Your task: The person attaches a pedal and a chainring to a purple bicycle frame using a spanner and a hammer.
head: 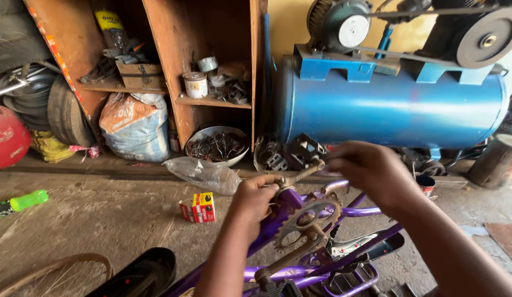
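Step in hand: fitting or adjusting the crank arm (301, 175) on the purple bicycle frame (322, 269), near centre, apparently.
Left hand (255, 199): closed around the frame where the crank meets it, beside the chainring (308, 220).
Right hand (371, 170): fingers pinched on the crank arm's far end.
Next move: probably calls for a steady frame while the arm turns.
Far: blue compressor tank (393, 107).

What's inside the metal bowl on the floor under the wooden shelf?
The metal bowl holds a tangled heap of small dark metal parts, mostly rings and wire-like pieces. Its bottom and whatever lies beneath the heap are covered. A clear plastic bag lies just in front of it.
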